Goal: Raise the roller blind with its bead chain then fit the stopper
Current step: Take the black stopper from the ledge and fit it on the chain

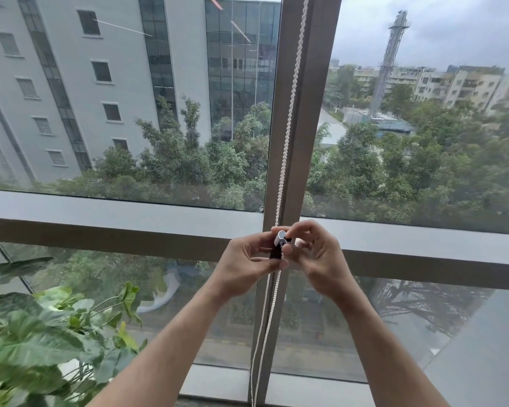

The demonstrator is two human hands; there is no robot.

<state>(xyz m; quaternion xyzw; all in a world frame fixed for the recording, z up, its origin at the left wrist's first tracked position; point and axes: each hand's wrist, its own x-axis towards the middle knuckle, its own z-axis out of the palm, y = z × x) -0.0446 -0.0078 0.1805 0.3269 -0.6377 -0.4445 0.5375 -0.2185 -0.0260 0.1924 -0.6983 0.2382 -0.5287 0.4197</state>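
A white bead chain [290, 118] hangs down in front of the grey window mullion [312, 113], running from the top of the view to the sill. At the level of the horizontal frame bar, a small white stopper [280, 237] sits on the chain. My left hand [247, 261] pinches the chain and the stopper from the left. My right hand [315, 254] closes its fingertips on the stopper from the right. Both chain strands [262, 333] hang loose below my hands. The blind itself is out of view.
A leafy green potted plant [44, 342] fills the lower left, close to my left forearm. A wide horizontal frame bar [115, 227] crosses the window behind my hands. Buildings and trees lie beyond the glass.
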